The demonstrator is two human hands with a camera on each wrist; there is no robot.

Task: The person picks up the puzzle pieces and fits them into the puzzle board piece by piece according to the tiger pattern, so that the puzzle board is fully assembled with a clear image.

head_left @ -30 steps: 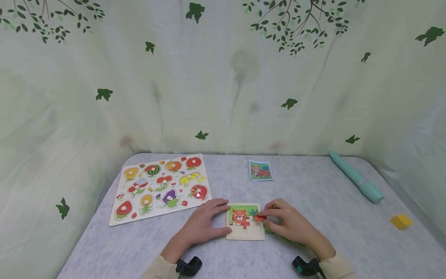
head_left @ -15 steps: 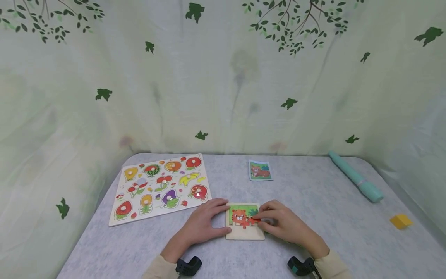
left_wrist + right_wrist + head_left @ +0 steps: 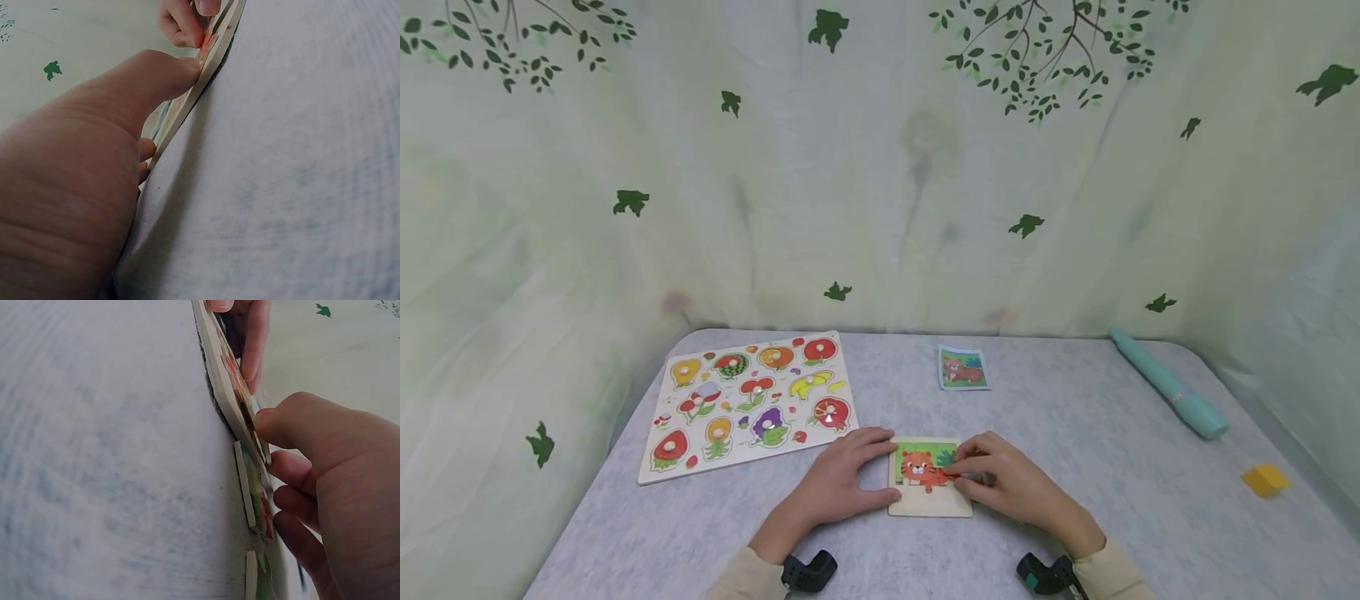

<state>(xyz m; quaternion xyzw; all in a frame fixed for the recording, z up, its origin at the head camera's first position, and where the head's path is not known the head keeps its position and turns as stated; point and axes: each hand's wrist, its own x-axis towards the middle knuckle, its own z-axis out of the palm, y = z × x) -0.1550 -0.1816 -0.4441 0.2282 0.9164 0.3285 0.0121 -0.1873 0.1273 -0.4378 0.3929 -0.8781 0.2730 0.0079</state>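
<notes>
A small wooden puzzle board [image 3: 925, 508] lies in the middle of the table, with an orange animal's face and green background pieces in its upper part. My left hand [image 3: 846, 479] rests against the board's left side, thumb at the lower corner and fingers spread toward the upper one. Over the board's right part, my right hand [image 3: 1015, 483] pinches an orange puzzle piece [image 3: 952, 476] beside the animal's body; fingertips cover much of it. Close under the right fingers, the right wrist view shows loose green puzzle pieces [image 3: 252, 487] beside the board.
A fruit peg puzzle [image 3: 801, 417] lies at the left. Behind the board is a small picture card [image 3: 962, 369] of an orange animal. A teal rolled item [image 3: 1168, 383] and a yellow block [image 3: 1266, 480] lie at the right.
My right hand has moved left with the orange piece, from the board's right edge to beside the animal's body, and lowered it there. My left hand has stayed at the board.
</notes>
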